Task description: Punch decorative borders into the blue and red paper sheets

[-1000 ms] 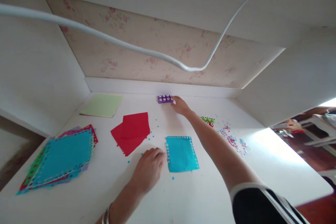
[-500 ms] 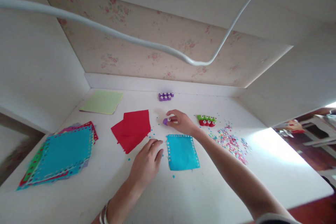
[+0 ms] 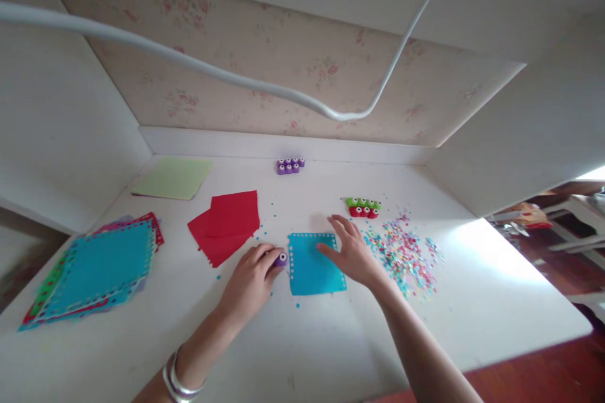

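I read the left hand, fingers clamped on the purple punch at the blue sheet nine-o'clock edge. The right hand, fingers apart, presses its three-o'clock side flat, likely preventing slip.

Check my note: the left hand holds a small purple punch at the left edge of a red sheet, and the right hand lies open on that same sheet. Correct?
Not quite: the sheet is blue, not red. The head view shows the left hand holding the small purple punch at the left edge of the blue sheet, with the right hand open on it. The red sheets lie apart, further left.
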`<action>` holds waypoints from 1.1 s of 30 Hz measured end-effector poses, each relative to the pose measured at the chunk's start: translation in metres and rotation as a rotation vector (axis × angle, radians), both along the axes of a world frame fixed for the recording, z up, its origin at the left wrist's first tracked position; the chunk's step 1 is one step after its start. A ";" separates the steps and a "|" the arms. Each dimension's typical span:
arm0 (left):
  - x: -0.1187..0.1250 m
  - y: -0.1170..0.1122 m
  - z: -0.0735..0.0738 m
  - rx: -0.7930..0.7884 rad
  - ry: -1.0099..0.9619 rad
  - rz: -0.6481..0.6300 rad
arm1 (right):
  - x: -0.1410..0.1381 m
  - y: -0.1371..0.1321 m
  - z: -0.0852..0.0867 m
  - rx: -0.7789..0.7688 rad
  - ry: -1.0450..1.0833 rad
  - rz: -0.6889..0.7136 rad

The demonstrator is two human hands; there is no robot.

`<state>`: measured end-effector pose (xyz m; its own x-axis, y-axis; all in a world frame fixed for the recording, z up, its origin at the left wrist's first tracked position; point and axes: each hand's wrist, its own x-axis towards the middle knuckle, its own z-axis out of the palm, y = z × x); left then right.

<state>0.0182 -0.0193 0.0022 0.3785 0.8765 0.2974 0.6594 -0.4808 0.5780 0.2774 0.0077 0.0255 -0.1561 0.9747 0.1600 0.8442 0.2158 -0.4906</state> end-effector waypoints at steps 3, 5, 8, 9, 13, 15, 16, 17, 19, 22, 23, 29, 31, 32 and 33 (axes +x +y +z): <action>0.000 0.001 0.002 -0.005 0.007 -0.021 | 0.026 -0.002 -0.014 -0.040 -0.097 -0.062; 0.000 0.001 0.002 -0.005 0.009 -0.024 | 0.031 -0.005 -0.021 -0.062 -0.043 -0.053; 0.000 0.002 0.000 -0.005 0.005 -0.027 | 0.028 -0.008 -0.025 -0.038 0.119 -0.051; 0.000 0.002 0.000 -0.008 0.004 -0.030 | 0.026 -0.009 -0.025 -0.016 0.185 -0.049; 0.000 0.003 -0.002 -0.014 -0.007 -0.019 | 0.019 -0.009 -0.023 -0.050 0.551 -0.122; 0.000 0.003 -0.002 -0.032 -0.018 -0.012 | 0.017 -0.009 -0.022 -0.119 0.701 -0.197; 0.000 0.003 -0.001 -0.048 -0.023 -0.011 | 0.016 -0.009 -0.022 -0.141 0.741 -0.233; 0.000 0.003 -0.001 -0.063 -0.026 -0.011 | 0.016 -0.009 -0.021 -0.154 0.761 -0.263; 0.001 0.003 0.000 -0.081 -0.030 -0.017 | 0.014 -0.009 -0.020 -0.173 0.766 -0.297; 0.001 0.003 0.002 -0.081 -0.033 -0.023 | 0.013 -0.009 -0.016 -0.190 0.747 -0.289; 0.001 0.003 0.002 -0.079 -0.032 -0.024 | 0.012 -0.009 -0.015 -0.187 0.740 -0.282; 0.001 0.003 0.002 -0.068 -0.036 -0.034 | 0.011 -0.008 -0.014 -0.149 0.695 -0.266; 0.001 0.004 0.002 -0.061 -0.034 -0.037 | 0.011 -0.008 -0.016 -0.149 0.688 -0.260; 0.001 0.004 0.001 -0.058 -0.033 -0.041 | 0.012 -0.008 -0.017 -0.147 0.684 -0.256; 0.001 0.004 0.001 -0.053 -0.032 -0.046 | 0.012 -0.008 -0.018 -0.144 0.677 -0.254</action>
